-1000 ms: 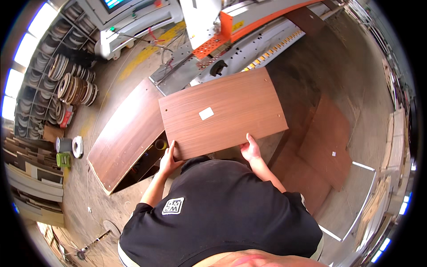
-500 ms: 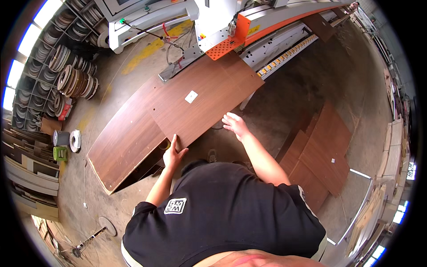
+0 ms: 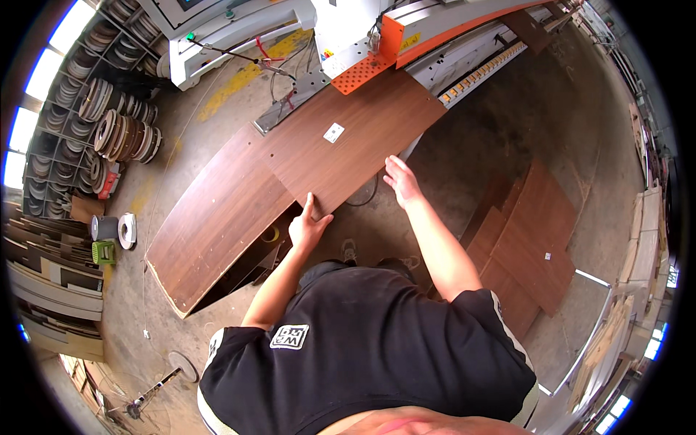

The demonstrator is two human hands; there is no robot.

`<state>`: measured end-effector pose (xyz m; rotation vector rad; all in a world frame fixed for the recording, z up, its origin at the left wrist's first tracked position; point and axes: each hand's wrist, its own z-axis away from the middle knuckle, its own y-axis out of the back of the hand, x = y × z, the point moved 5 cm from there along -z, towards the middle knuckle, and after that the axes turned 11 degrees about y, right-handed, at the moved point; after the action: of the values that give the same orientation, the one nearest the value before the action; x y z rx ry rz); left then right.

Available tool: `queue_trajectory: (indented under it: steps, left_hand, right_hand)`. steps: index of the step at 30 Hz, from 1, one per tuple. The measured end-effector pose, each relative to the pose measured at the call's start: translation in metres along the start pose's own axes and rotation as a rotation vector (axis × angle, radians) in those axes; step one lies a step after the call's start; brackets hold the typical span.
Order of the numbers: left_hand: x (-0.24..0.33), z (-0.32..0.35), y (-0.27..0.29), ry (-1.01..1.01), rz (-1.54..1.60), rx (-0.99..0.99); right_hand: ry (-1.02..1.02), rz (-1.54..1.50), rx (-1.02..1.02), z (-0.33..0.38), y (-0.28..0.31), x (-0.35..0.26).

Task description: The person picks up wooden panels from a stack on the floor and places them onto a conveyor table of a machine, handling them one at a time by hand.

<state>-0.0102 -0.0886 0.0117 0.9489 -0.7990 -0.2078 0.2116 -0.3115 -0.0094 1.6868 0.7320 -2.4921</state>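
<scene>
A brown wood-grain panel (image 3: 362,130) with a small white label lies flat, its far right part reaching under the orange guard of an edge-banding machine (image 3: 384,54). My left hand (image 3: 308,226) is at the panel's near left corner, index finger stretched along the surface and thumb spread; its other fingers are partly hidden. Beside the near long edge is my right hand (image 3: 403,183), fingers stretched out, fingertips close to the edge; I cannot tell if they touch it. Under the panel's left part is a brown wooden table (image 3: 217,210), its open front holding a roll of tape (image 3: 270,234).
More brown panels (image 3: 533,232) lean or lie stacked at the right. Racks of edging rolls (image 3: 90,94) stand at the far left, above stacked boards (image 3: 54,283). A round-based stand (image 3: 183,367) is on the floor at the lower left. The machine's rail (image 3: 482,72) runs to the upper right.
The panel has slid to the right and away, along the machine. Both my hands have moved the same way with it, staying at its near edge.
</scene>
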Motion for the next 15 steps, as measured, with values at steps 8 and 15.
queue_trajectory:
  steps: [8, 15]
  left_hand:
    - [0.063, -0.025, -0.036, -0.092, -0.180, 0.018]
    - [0.095, -0.007, -0.094, -0.329, 0.055, -0.053]
  right_hand:
    - [0.097, -0.001, -0.015, 0.010, 0.057, 0.003]
    - [-0.173, 0.499, 0.062, 0.198, 0.244, 0.139]
